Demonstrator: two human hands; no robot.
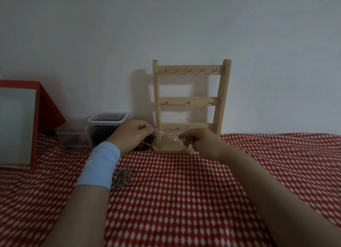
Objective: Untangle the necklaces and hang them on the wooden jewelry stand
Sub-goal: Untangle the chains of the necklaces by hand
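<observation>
A wooden jewelry stand [191, 100] with three hook rails stands upright against the wall; its hooks are bare. In front of its lowest rail a thin silver necklace [166, 135] stretches between my hands. My left hand [132, 134], with a light blue wristband, pinches one end. My right hand [198, 138] pinches the other end, with chain loops hanging below its fingers. A tangled heap of silver chains [122, 178] lies on the cloth beside my left forearm.
A red and white patterned cloth [184, 200] covers the surface. Two clear plastic containers [103, 128] sit left of the stand by the wall. A red box with a mirror [18, 124] stands at the far left.
</observation>
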